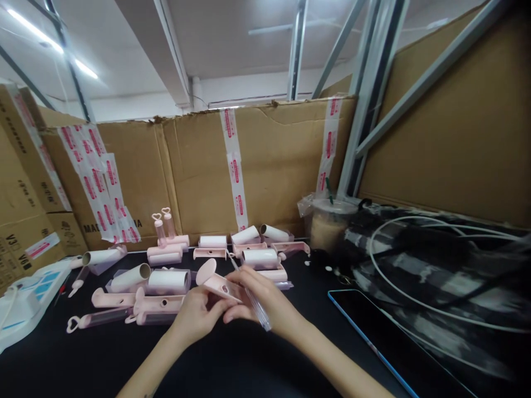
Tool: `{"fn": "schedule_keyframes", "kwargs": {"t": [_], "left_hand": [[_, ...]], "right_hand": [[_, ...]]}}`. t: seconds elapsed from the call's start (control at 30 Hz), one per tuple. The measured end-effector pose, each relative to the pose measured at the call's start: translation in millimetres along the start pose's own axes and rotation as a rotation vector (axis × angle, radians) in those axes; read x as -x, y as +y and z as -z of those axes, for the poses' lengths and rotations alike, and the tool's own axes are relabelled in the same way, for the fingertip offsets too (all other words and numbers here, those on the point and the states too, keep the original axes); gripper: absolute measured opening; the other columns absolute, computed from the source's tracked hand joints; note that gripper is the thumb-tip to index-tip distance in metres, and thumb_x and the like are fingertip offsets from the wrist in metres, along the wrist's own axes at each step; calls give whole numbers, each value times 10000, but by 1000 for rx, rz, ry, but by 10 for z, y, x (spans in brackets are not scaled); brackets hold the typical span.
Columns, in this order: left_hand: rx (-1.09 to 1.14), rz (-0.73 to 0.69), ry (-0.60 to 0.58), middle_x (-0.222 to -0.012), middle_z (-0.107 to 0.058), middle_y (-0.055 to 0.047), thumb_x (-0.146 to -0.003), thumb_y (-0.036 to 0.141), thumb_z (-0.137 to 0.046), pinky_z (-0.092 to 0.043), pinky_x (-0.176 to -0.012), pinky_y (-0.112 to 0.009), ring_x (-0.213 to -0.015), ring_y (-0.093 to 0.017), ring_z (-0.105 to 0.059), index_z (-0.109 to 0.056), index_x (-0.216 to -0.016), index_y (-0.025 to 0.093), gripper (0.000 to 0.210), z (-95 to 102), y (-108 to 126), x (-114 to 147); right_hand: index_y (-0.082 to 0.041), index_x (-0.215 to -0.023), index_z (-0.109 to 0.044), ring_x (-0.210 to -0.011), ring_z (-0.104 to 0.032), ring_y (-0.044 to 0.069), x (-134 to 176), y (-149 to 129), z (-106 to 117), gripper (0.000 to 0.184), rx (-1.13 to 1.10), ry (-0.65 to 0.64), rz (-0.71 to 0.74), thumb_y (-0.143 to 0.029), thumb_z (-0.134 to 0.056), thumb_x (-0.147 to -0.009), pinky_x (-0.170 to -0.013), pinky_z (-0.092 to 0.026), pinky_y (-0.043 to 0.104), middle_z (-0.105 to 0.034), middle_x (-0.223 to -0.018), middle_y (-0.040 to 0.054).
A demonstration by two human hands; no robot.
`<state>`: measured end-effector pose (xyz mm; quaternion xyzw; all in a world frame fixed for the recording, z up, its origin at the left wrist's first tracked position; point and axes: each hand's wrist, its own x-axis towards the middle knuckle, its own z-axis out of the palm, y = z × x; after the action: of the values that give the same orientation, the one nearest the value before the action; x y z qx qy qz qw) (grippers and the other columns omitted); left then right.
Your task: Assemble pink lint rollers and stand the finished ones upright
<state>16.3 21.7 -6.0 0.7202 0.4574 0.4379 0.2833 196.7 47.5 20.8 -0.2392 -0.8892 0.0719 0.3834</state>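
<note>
Both hands meet near the middle over the black table. My left hand [199, 315] is closed on a pink plastic holder [224, 287], its thumb along the near side. The holder is a trough with a rounded end plate tilted up at the left and a small hole in it. My right hand [267, 298] is closed at the holder's right end. A slim clear-handled tool [259, 312] with a thin shaft lies across that hand, gripped in its fingers. Its shaft points up and away; the tip's details are too small to tell. The right fingers partly hide the holder.
White rolls [168, 281] and pink holders [114, 299] lie across the table behind and left, with heart-ended handles [74, 323]. A power strip [39, 293] is far left. At right are a phone [385, 337], a drink cup [329, 226] and a white cable [375, 254]. Cardboard [274, 171] walls the back.
</note>
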Motion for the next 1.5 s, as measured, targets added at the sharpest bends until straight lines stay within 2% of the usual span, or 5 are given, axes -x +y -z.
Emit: {"fn": "schedule_keyframes", "kwargs": {"t": [0.27, 0.47, 0.77, 1.2, 1.5], "left_hand": [[17, 18, 1, -723, -672, -22, -759, 372, -571, -461, -605, -239, -664, -163, -592, -657, -769, 170, 220, -41, -13, 7], [-21, -50, 41, -551, -416, 53, -770, 359, -548, -333, -486, -193, -503, -80, -389, -465, -672, 173, 226, 159, 42, -7], [-347, -255, -577, -997, -555, -41, -795, 167, -477, -445, -788, -275, -894, -164, -540, -498, -1029, 237, 245, 87, 409, 286], [-1039, -88, -39, -1103, -555, -111, -792, 138, -497, -526, -648, -296, -839, -232, -616, -529, -1087, 217, 307, -453, -184, 731], [-1018, 100, 101, -1273, -440, -206, -771, 50, -449, -450, -771, -469, -933, -316, -562, -538, -1128, 145, 380, -634, -50, 228]], "right_hand": [[-167, -989, -500, -735, -516, 158, 10, 16, 19, 392, 49, -50, 45, -481, -581, -769, -656, -430, 254, -519, -844, 48], [-185, -947, -512, -741, -523, 186, -28, 152, 356, 351, 68, 210, -109, -464, -608, -756, -660, -427, 287, -542, -817, 44], [-186, -896, -581, -745, -545, 159, 13, 69, 430, 242, 62, -94, -191, -409, -563, -804, -662, -398, 254, -612, -849, 32], [-190, -850, -560, -819, -508, 220, 45, 70, -316, 210, 375, -303, 35, -341, -658, -742, -665, -376, 316, -591, -913, 64], [-198, -855, -528, -835, -534, 200, -109, 196, 47, 88, 140, -100, -20, -255, -463, -874, -763, -421, 339, -599, -856, 46]]}}
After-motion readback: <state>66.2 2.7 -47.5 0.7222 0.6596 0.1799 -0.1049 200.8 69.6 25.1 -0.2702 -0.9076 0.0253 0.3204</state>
